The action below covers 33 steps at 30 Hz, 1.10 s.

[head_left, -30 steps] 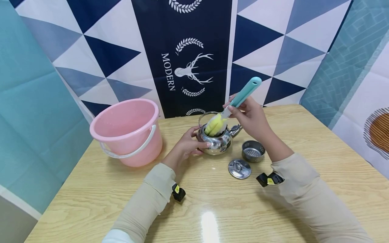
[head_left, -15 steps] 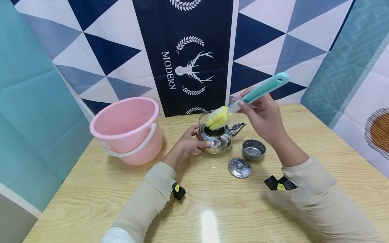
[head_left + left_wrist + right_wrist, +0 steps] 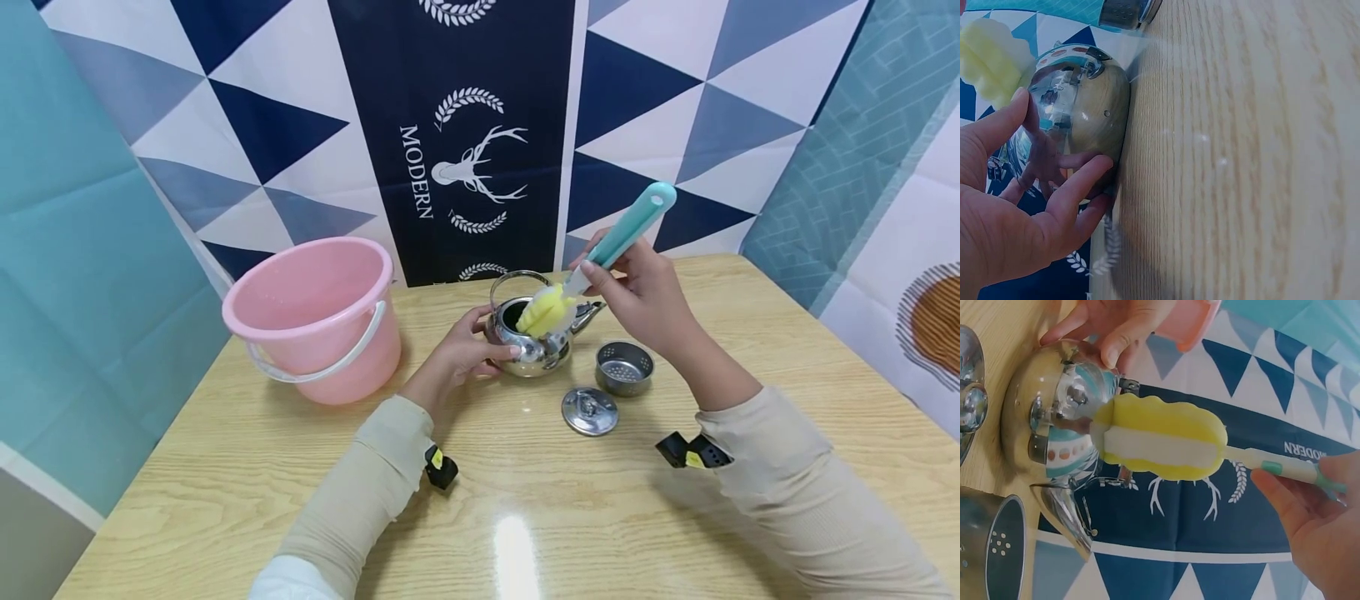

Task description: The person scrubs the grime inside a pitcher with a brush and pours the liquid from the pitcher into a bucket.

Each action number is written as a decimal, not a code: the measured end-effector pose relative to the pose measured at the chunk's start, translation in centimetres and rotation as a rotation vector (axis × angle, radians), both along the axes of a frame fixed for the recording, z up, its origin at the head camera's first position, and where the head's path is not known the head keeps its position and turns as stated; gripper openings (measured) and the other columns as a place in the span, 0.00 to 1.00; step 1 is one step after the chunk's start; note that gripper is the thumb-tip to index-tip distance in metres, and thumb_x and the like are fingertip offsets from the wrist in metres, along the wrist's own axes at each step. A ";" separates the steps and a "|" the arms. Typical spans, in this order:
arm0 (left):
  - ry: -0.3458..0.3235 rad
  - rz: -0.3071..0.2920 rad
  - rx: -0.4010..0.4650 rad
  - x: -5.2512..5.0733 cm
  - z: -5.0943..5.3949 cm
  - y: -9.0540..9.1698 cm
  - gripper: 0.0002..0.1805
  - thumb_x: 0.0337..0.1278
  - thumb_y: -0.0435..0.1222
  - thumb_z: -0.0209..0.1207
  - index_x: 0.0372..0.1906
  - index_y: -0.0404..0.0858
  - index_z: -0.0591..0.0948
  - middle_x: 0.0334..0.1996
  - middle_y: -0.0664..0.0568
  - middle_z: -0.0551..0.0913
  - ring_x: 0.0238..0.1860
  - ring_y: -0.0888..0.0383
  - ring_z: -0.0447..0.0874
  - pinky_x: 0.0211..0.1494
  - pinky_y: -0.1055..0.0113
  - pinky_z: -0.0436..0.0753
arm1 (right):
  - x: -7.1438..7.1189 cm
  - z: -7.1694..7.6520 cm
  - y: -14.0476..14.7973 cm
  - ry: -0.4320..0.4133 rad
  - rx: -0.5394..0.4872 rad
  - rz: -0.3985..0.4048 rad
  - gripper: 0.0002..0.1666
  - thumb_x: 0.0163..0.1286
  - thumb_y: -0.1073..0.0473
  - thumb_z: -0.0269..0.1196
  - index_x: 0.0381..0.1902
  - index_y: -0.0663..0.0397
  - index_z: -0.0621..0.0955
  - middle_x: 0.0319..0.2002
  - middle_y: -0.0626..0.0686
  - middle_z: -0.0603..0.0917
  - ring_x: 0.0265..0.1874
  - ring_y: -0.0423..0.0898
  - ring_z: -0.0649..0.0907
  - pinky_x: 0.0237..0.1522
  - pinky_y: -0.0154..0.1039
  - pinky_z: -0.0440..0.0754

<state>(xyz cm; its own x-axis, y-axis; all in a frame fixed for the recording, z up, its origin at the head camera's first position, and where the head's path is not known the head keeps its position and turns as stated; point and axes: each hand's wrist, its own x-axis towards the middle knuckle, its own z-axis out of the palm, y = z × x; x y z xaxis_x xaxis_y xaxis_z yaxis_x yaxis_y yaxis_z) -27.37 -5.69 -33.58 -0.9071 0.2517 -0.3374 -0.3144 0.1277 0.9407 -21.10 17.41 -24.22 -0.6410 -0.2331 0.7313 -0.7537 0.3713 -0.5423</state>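
A shiny metal teapot (image 3: 528, 358) stands on the table with its spout to the right and its hoop handle raised. My left hand (image 3: 468, 354) grips its left side, thumb along the front; the left wrist view shows fingers spread round the teapot's body (image 3: 1100, 106). My right hand (image 3: 637, 287) holds a sponge brush by its teal handle (image 3: 633, 223), pinched near the white neck. The brush's yellow and white sponge head (image 3: 1160, 437) is at the teapot's mouth, tilted, mostly outside it. Whether its tip is inside is hard to tell.
A pink bucket (image 3: 322, 333) with a white handle stands to the left. Right of the teapot are a perforated metal strainer (image 3: 625, 369) and, nearer, a metal lid (image 3: 590, 412). A patterned cloth wall (image 3: 480, 50) rises behind the wooden table (image 3: 420, 542).
The right hand has drawn the brush up out of the teapot toward the right, then turned its handle back more upright, with the sponge slightly lower. The left hand has kept its grip.
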 end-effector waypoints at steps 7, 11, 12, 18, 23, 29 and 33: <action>0.006 0.001 0.010 -0.2 0.1 0.1 0.48 0.46 0.26 0.72 0.71 0.57 0.65 0.71 0.46 0.58 0.43 0.50 0.81 0.46 0.54 0.86 | -0.2 0.1 -0.3 -0.080 0.017 -0.067 0.12 0.74 0.68 0.54 0.52 0.69 0.71 0.43 0.60 0.82 0.39 0.45 0.85 0.34 0.33 0.86; 0.005 0.000 0.012 -0.2 0.1 0.1 0.48 0.46 0.26 0.72 0.71 0.57 0.65 0.71 0.46 0.58 0.41 0.50 0.81 0.45 0.53 0.86 | -0.2 0.0 -0.4 -0.149 -0.055 -0.132 0.14 0.76 0.64 0.54 0.54 0.68 0.70 0.47 0.62 0.82 0.45 0.54 0.84 0.37 0.31 0.85; 0.006 0.001 0.011 -0.3 0.1 0.1 0.48 0.46 0.26 0.72 0.71 0.57 0.65 0.71 0.46 0.58 0.41 0.50 0.82 0.45 0.53 0.86 | -0.2 -0.1 -0.4 -0.167 -0.091 -0.151 0.15 0.76 0.63 0.54 0.55 0.67 0.69 0.48 0.62 0.82 0.46 0.53 0.84 0.37 0.31 0.85; -0.001 0.001 0.005 -0.3 0.1 0.0 0.48 0.46 0.26 0.72 0.71 0.58 0.64 0.71 0.47 0.58 0.44 0.49 0.81 0.46 0.53 0.86 | -0.5 -0.2 0.1 -0.176 -0.315 -0.197 0.14 0.75 0.62 0.54 0.55 0.60 0.68 0.47 0.60 0.82 0.45 0.43 0.84 0.40 0.34 0.85; -0.001 0.004 0.003 -0.3 0.1 0.0 0.49 0.46 0.27 0.73 0.71 0.58 0.64 0.72 0.47 0.58 0.45 0.48 0.81 0.43 0.56 0.86 | -0.8 -0.2 0.6 -0.157 -0.393 -0.158 0.13 0.75 0.62 0.55 0.54 0.58 0.69 0.46 0.60 0.82 0.45 0.43 0.85 0.40 0.35 0.85; -0.003 0.004 0.000 -0.2 0.0 0.0 0.49 0.46 0.26 0.72 0.71 0.58 0.64 0.72 0.47 0.58 0.47 0.48 0.81 0.44 0.55 0.86 | -1.0 -0.8 1.4 -0.200 -0.528 -0.112 0.13 0.74 0.63 0.56 0.53 0.58 0.69 0.45 0.60 0.81 0.44 0.45 0.84 0.38 0.39 0.85; -0.005 0.007 -0.005 -0.2 -0.1 0.0 0.49 0.46 0.26 0.72 0.71 0.59 0.64 0.72 0.47 0.58 0.46 0.48 0.81 0.45 0.54 0.86 | -1.1 -0.9 2.6 -0.308 -0.784 -0.083 0.13 0.72 0.64 0.58 0.50 0.58 0.69 0.44 0.61 0.80 0.42 0.49 0.85 0.38 0.42 0.85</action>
